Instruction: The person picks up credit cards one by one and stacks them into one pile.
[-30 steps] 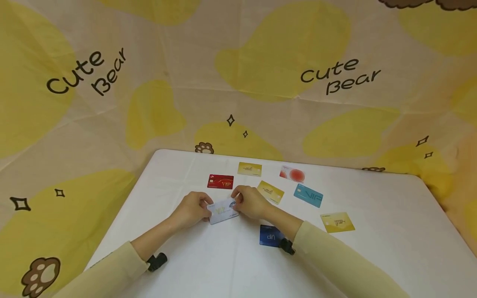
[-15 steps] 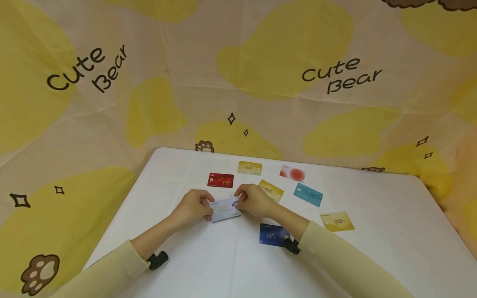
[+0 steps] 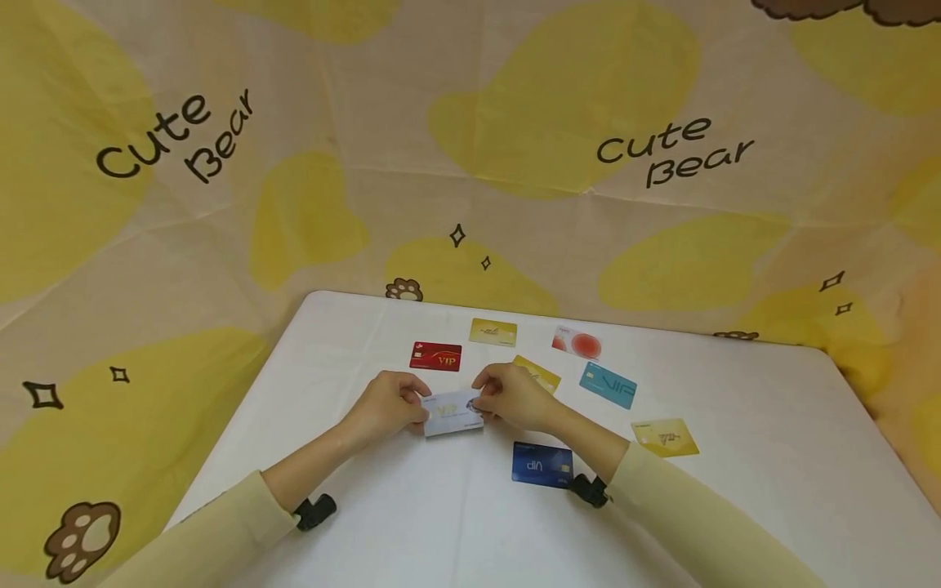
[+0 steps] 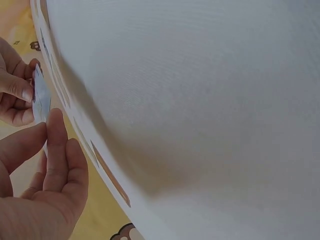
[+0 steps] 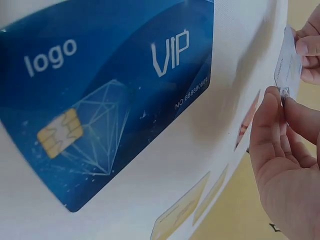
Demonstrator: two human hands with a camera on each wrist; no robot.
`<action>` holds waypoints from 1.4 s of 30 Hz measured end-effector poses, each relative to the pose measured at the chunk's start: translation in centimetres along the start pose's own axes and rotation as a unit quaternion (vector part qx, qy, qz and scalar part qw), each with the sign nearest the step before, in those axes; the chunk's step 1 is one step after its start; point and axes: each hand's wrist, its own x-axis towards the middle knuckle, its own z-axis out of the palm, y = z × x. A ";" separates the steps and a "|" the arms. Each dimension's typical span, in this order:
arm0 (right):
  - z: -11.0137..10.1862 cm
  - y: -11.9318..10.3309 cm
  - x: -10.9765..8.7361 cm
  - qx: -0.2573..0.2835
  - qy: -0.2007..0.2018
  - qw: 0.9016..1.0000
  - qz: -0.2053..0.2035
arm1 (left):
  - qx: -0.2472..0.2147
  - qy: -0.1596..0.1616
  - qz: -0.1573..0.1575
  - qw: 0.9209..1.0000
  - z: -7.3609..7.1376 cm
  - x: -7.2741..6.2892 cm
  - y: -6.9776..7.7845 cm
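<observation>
A white plastic card [image 3: 450, 415] with pale gold VIP lettering is held between both hands above the table. My left hand [image 3: 388, 402] pinches its left edge between thumb and fingers. At the opposite edge my right hand [image 3: 515, 396] pinches the card, covering part of its dark round print. The left wrist view shows the white card [image 4: 42, 97] nearly edge-on, with both hands gripping it. A dark blue VIP card [image 3: 541, 465] lies flat below the right forearm; close up, this blue card [image 5: 110, 95] shows a gold chip and a diamond drawing.
On the white table [image 3: 353, 506] lie a red VIP card [image 3: 435, 357], a gold card [image 3: 493, 332] at the back, another gold card [image 3: 540, 375] partly behind the right hand, a white card with red circles [image 3: 577, 343], a teal card [image 3: 608, 385] and a gold card [image 3: 666, 438] at right.
Both hands have shifted slightly right with the white card, which now sits more level. The right forearm has moved off the blue card, showing more of it.
</observation>
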 end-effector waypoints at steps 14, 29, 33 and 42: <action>-0.8 1.0 -2.1 0.058 0.009 0.998 0.007 | -0.001 -0.008 0.028 1.000 0.9 0.0 1.0; -2.6 2.3 -4.6 0.079 0.027 0.996 0.033 | -0.013 -0.029 0.057 0.998 2.7 0.6 2.2; -2.8 2.6 -5.2 0.088 0.030 0.995 0.045 | -0.020 -0.047 0.067 0.996 3.0 0.5 2.6; -3.2 3.3 -7.1 0.112 0.032 0.991 0.066 | -0.016 -0.082 0.087 0.993 3.7 0.9 2.8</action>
